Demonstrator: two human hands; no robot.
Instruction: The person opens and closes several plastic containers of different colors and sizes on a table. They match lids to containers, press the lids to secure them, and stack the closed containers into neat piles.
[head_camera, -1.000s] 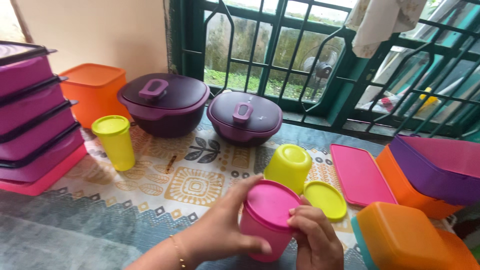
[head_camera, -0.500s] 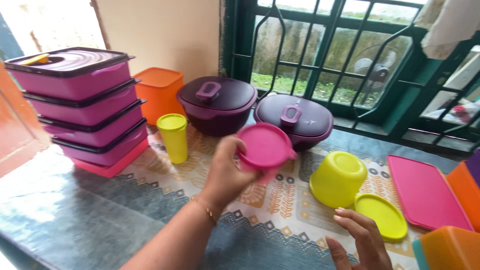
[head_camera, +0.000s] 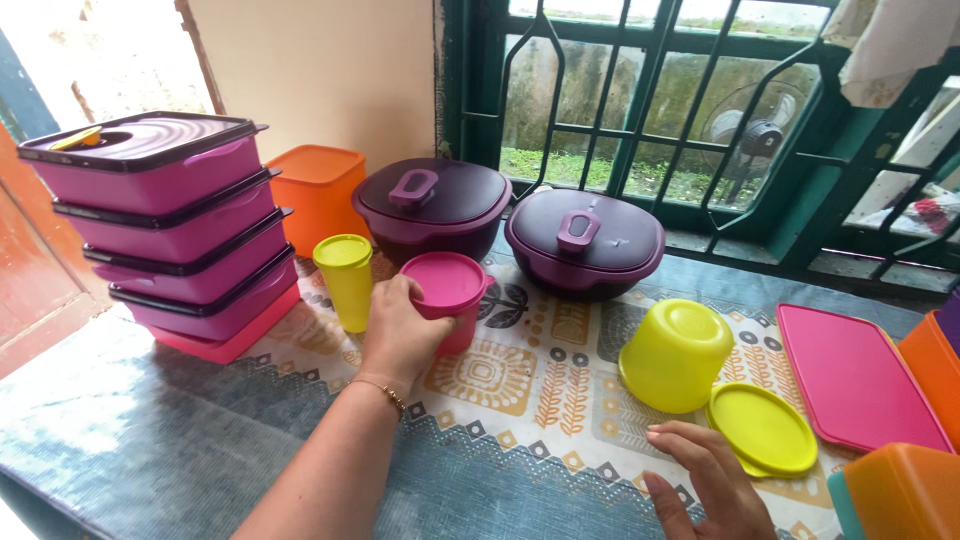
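The fingers (head_camera: 405, 300) of the left hand (head_camera: 400, 335) curl around the side of a pink cup (head_camera: 447, 297) with its lid on, gripping it as it stands upright on the patterned mat (head_camera: 480, 380). The right hand (head_camera: 705, 485) rests open and flat on the mat, fingers spread, holding nothing, just beside a loose yellow lid (head_camera: 765, 428).

To the left of the mat rises a stack of pink boxes (head_camera: 170, 225) with dark, ridged lids, the largest thing on the blue-grey table (head_camera: 130, 440). Behind the pink cup sit two dark purple pots (head_camera: 435, 210), rounded and glossy, each with a lighter purple handle on its lid. An orange tub (head_camera: 318, 195), square and smooth, stands between the stack and the pots. At the right edge lie a flat pink tray lid (head_camera: 850, 375) and an orange box (head_camera: 905, 495) with rounded corners. A yellow cup (head_camera: 675, 355) stands upside down next to the yellow lid. A tall yellow tumbler (head_camera: 345, 280) with its lid on stands just left of the pink cup, close to the gripping fingers. All look like smooth plastic.
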